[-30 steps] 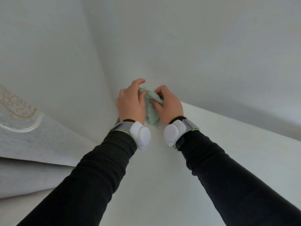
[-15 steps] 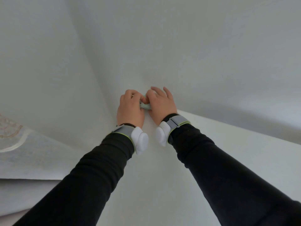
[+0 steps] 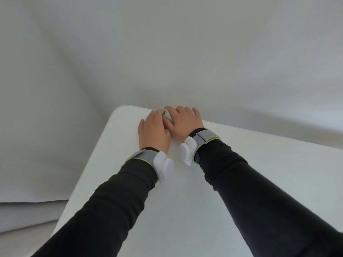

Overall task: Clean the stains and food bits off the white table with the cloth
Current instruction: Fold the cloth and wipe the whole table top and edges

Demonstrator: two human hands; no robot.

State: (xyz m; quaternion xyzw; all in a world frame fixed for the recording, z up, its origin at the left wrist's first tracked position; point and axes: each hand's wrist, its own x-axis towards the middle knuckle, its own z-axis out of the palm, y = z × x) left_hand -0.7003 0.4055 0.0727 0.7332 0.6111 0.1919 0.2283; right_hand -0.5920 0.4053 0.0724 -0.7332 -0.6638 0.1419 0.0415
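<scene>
Bunching soft cloth (image 3: 168, 115), smooth table (image 3: 185, 210).

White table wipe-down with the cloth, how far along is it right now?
Done: the visible part of the smooth white table shows no stains or food bits. In hand: the left hand and right hand press a bunched pale green cloth against the table's far corner, so that corner is being wiped. Left: I cannot tell, since much of the table lies out of frame.

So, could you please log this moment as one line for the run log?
left hand: on cloth | right hand: on cloth | cloth: bunched between hands, far corner of white table | stains: none visible
</scene>
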